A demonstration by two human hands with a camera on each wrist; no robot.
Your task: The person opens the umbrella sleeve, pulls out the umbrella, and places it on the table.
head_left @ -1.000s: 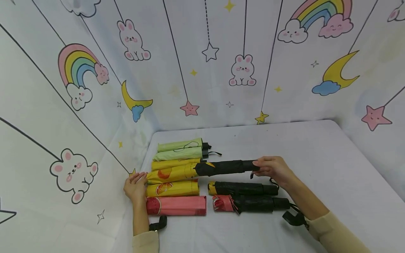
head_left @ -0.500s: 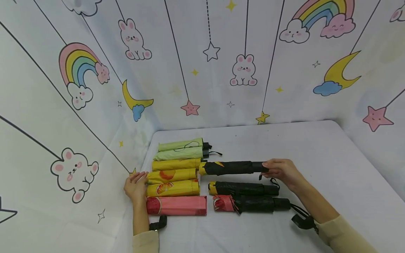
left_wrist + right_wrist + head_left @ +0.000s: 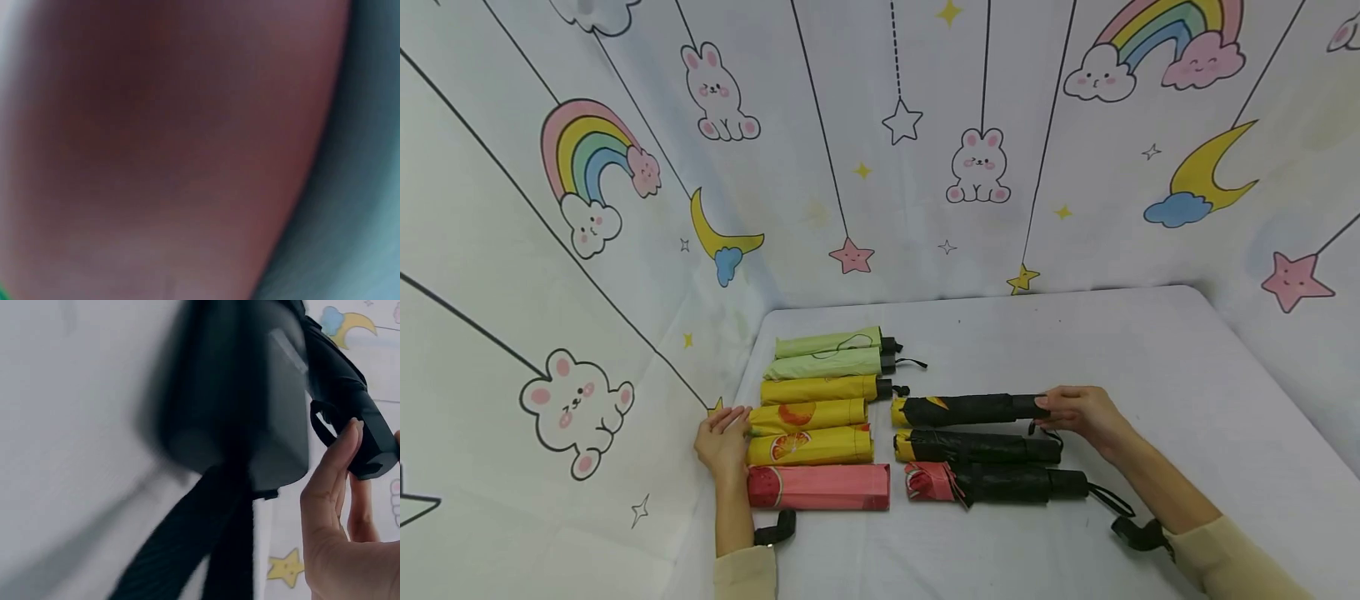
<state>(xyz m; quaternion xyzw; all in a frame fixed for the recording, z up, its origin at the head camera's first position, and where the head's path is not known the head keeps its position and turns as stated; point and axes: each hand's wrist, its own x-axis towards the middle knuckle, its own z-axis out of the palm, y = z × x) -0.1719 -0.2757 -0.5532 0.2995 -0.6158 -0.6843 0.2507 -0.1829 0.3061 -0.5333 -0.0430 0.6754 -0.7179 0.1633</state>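
Observation:
My right hand (image 3: 1086,417) pinches the handle end of a folded umbrella (image 3: 970,408), black with a yellow tip. It lies level, just behind a similar black-and-yellow umbrella (image 3: 981,447). In the right wrist view, thumb and fingers grip the black handle (image 3: 375,440), with a wrist loop hanging beside it. My left hand (image 3: 724,442) holds the left end of a yellow umbrella sleeve (image 3: 820,415) with an orange-slice print. Another yellow sleeve (image 3: 831,447) lies directly in front of it. Blurred skin fills most of the left wrist view.
In front lie a pink watermelon-print sleeve (image 3: 835,487) and a black-and-pink folded umbrella (image 3: 1018,483) with a strap. Behind the sleeves are a yellow sleeved umbrella (image 3: 820,389) and two pale green ones (image 3: 827,364). Patterned cloth walls (image 3: 910,200) rise at the back and sides.
My right hand has drawn the black-and-yellow umbrella out of the yellow sleeve to the right, then lowered it beside the other one. The left hand has stayed on the sleeve.

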